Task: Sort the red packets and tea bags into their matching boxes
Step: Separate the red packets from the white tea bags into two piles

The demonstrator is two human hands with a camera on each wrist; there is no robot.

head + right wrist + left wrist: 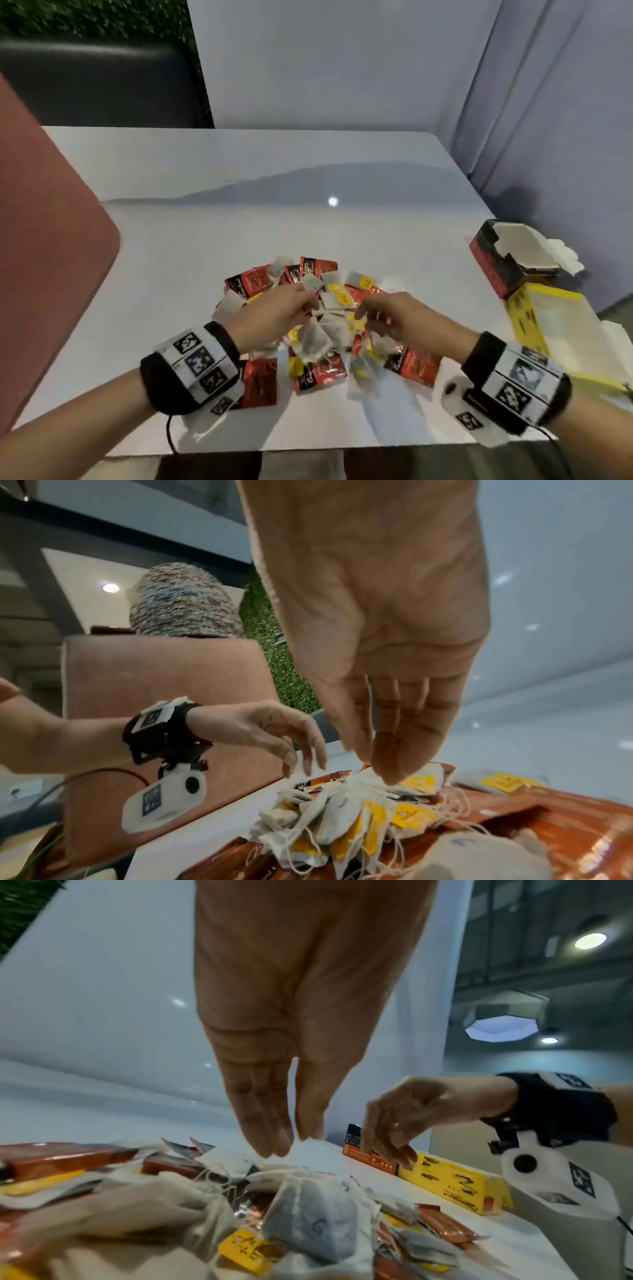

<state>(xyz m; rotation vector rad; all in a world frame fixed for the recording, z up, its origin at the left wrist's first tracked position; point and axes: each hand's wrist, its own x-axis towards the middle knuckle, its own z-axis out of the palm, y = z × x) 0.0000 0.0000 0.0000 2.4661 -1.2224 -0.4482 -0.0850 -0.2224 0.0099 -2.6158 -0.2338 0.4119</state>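
Note:
A mixed pile of red packets and tea bags with yellow tags lies at the middle of the white table. My left hand hovers over the pile's left part. Its thumb and fingers meet on the corner of a white tea bag. My right hand hangs over the pile's right part, fingers pointing down onto tea bags, nothing visibly held. An opened red and black box and a yellow box stand at the right.
A pink chair back rises against the table's left side. A dark seat stands beyond the far left corner. White paper lies behind the red box. A pale wall panel runs along the right.

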